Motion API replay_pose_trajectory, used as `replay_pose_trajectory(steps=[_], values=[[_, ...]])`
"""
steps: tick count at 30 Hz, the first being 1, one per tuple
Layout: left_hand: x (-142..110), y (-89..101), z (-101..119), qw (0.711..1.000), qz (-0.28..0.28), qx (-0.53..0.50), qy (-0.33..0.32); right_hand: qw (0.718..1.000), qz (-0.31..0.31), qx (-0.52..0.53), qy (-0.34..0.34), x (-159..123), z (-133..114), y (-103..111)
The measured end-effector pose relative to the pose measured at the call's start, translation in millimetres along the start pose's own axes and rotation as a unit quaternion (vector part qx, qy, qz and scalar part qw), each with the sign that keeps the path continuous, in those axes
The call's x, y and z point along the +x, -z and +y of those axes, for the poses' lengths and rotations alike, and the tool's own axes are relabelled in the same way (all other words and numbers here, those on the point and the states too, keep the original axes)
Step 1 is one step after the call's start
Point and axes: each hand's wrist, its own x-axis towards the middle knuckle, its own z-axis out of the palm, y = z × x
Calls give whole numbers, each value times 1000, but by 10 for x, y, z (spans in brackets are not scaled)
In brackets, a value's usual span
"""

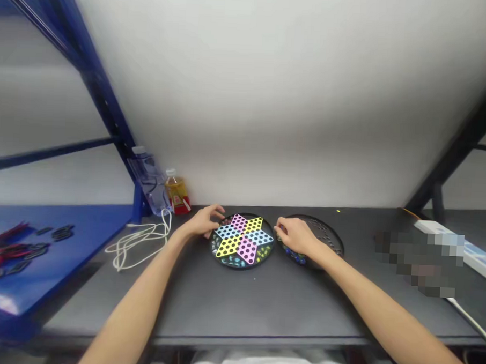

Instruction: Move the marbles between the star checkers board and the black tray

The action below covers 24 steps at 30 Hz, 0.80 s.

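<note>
A round Chinese checkers board [242,238] lies on the dark table, its star in pink, yellow and light blue, with marbles in the pockets around the star. My left hand [204,221] is at its upper left rim, fingers apart and slightly curled, with nothing visible in them. Beside the board on the right lies a round black tray [325,234] with rows of slots or holes and blue marbles [296,255] along its near left side. Over the tray's left part is my right hand [297,235], fingers bent and pressed together; whatever they pinch is hidden.
A white cable [137,244] lies coiled to the left. Behind it stand a clear plastic jug [152,183] and a bottle with yellow liquid [178,192] by the wall. A blue surface [79,244] holds red and black items. A white power strip [461,245] lies right, near a pixelated patch.
</note>
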Motion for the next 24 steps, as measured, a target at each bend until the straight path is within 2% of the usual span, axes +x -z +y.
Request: replay_pose_trajectory(steps=[4,7,9,13,15,19,24], values=[[-153,145,210,987,-124,84,63,1000,-1,12,1,-7,-26,11],[-269,215,337,970,-160,133,127,998,-1,55,10,-8,-60,3],[-314,259,358,973,-161,125,110,996,-10,84,18,-6,-95,-13],[-259,310,231,988,-116,79,62,995,-35,89,23,2,-182,-42],[-162,264,126,994,-58,77,48,996,-42,72,23,11,-215,-49],[50,9,-39,987,87,129,-42,998,-43,45,15,44,-228,-65],[158,-250,-98,983,143,87,-74,995,-85,42,10,69,-205,-89]])
